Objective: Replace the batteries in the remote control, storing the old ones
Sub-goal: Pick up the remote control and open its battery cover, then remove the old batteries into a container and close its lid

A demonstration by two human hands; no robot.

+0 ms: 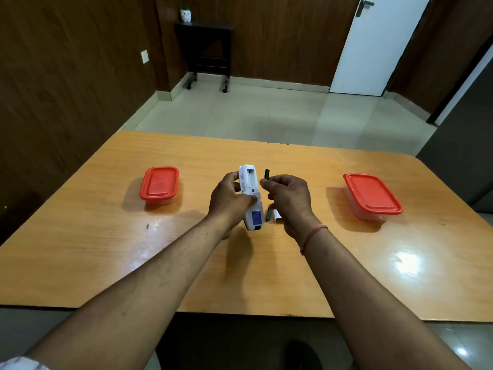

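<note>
Two hands work above the glossy wooden table point(106, 249): the left hand point(229, 204) wraps the white plastic remote point(250, 193), compartment bared, while the right hand point(288, 198) pinches a green cylindrical battery point(266, 174) just beside it; below that grip another battery point(268, 215) lies half hidden.

Even overhead light throws glare on the table point(405, 263), with wide-angle bending at the edges.

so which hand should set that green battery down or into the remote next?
Right. The right hand already pinches the green battery beside the open compartment; the left hand is occupied gripping the remote.
</note>
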